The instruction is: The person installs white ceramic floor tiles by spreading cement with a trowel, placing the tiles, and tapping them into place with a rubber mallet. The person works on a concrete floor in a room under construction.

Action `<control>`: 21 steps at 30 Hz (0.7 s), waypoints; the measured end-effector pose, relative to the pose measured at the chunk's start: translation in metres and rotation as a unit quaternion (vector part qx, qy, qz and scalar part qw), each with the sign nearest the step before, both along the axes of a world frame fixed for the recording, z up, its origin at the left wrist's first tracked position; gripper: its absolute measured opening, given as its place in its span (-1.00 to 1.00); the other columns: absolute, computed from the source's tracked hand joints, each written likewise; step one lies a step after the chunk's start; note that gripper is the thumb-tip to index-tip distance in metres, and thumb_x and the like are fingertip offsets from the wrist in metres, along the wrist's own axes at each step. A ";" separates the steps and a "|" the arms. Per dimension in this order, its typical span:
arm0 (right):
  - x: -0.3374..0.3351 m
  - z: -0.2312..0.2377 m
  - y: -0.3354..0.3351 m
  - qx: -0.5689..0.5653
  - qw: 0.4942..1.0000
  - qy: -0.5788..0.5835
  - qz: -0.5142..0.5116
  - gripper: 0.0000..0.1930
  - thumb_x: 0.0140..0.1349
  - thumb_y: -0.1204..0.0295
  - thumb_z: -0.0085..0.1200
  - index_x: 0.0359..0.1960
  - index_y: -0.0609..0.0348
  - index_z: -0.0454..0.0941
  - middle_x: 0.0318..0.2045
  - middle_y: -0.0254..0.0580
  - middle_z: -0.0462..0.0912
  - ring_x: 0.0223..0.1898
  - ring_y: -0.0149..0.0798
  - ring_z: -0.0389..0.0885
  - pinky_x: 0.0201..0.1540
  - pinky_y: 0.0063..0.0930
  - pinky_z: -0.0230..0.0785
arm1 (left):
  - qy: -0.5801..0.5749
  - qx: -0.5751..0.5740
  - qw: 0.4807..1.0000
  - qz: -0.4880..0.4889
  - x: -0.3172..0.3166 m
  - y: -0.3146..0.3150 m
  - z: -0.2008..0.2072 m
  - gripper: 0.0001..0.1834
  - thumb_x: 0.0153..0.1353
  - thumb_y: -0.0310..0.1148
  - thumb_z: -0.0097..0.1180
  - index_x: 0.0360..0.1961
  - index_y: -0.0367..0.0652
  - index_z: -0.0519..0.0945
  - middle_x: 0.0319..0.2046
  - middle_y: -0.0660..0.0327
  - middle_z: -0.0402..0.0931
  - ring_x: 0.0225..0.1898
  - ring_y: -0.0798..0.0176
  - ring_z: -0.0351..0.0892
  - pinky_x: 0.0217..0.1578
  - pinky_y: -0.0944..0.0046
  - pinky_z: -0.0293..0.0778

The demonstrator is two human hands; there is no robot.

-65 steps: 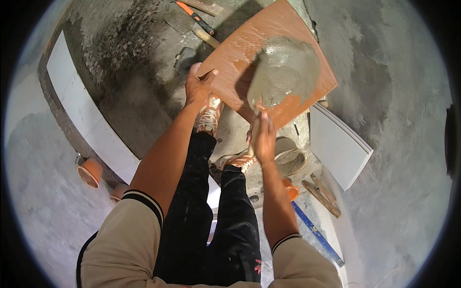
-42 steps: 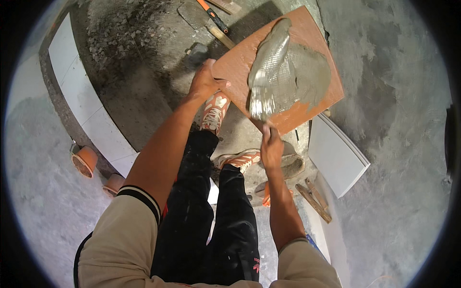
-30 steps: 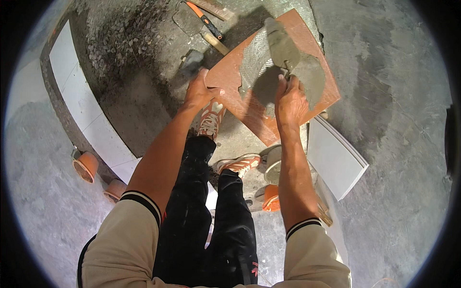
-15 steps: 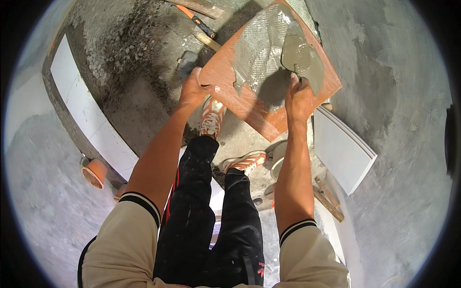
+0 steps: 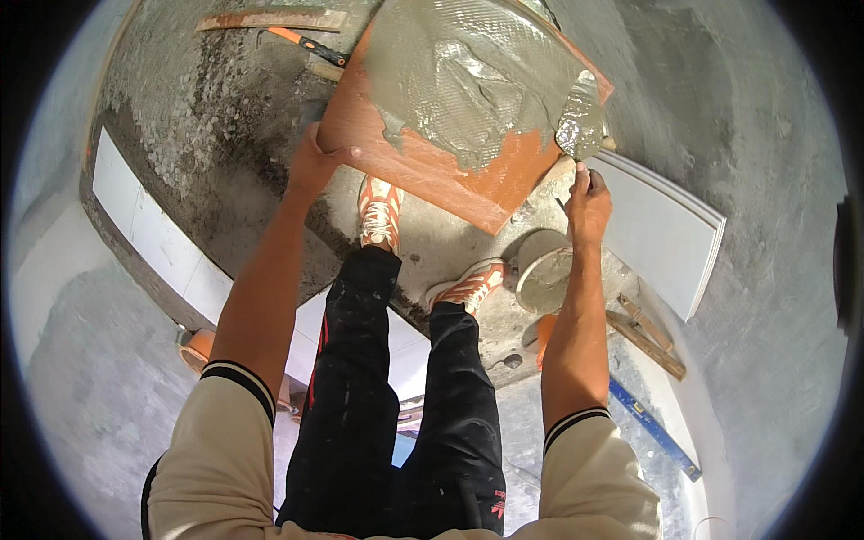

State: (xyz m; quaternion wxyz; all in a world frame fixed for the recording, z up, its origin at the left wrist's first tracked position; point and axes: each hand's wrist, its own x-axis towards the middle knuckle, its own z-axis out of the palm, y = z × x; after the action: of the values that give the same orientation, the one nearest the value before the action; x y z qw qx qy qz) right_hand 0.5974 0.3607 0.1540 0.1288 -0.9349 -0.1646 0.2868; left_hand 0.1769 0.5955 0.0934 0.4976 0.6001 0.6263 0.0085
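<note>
A terracotta-coloured tile (image 5: 450, 184) is held tilted in front of me, its ribbed back upward. Wet grey mortar (image 5: 468, 76) covers most of it, leaving bare strips along the near and left edges. My left hand (image 5: 315, 166) grips the tile's left corner, thumb on top and the other fingers out of sight beneath. In my right hand (image 5: 589, 207) is the handle of a trowel (image 5: 580, 117). Its mortar-coated blade lies at the tile's right edge, near the right corner; whether it touches the tile I cannot tell.
A bucket (image 5: 543, 270) stands by my right shoe. White tiles (image 5: 661, 225) are stacked to the right, with wood pieces (image 5: 646, 342) and a blue spirit level (image 5: 655, 427) nearer. An orange-and-black-handled tool (image 5: 310, 45) and a board (image 5: 270, 18) lie far left. White floor tiles (image 5: 153, 216) line the left.
The tile has shifted left and away from me. My right hand has drawn the trowel off the mortar to the tile's right edge, and the mortar looks more spread out.
</note>
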 end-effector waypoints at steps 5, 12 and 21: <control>0.007 0.001 -0.055 0.034 0.998 -0.043 -0.031 -0.43 0.55 -0.05 -0.04 -0.26 0.33 0.62 -0.52 0.05 0.63 -0.47 -0.02 0.59 -0.25 -0.06 0.45 | -0.032 0.005 0.999 -0.001 -0.001 0.000 -0.004 -0.06 -0.02 0.00 0.66 0.25 -0.35 0.50 0.06 -0.03 0.66 0.09 0.04 0.69 0.09 0.05 0.59; 0.003 0.019 -0.013 0.214 0.967 0.133 -0.046 -0.48 0.61 -0.05 -0.07 -0.19 0.25 0.58 -0.59 -0.38 0.44 -0.60 -0.48 0.40 -0.54 -0.48 0.27 | -0.037 -0.022 0.999 0.008 0.003 -0.004 0.000 -0.13 -0.01 -0.03 0.66 0.19 -0.36 0.53 -0.01 -0.01 0.67 0.04 0.08 0.71 0.03 0.09 0.62; 0.019 -0.004 -0.103 0.060 0.998 0.005 -0.005 -0.43 0.61 -0.10 -0.10 -0.12 0.25 0.61 -0.57 -0.34 0.48 -0.59 -0.44 0.43 -0.53 -0.46 0.29 | -0.051 0.034 0.998 0.013 0.004 -0.011 0.014 -0.19 0.07 -0.10 0.61 0.20 -0.39 0.53 -0.02 -0.01 0.68 -0.05 0.15 0.75 -0.10 0.18 0.69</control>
State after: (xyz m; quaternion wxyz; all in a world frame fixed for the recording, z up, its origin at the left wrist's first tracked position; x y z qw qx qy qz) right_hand 0.6162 0.2581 0.1503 0.1871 -0.9249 -0.1762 0.2801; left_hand 0.1813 0.5842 0.1077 0.5083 0.6070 0.6072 0.0667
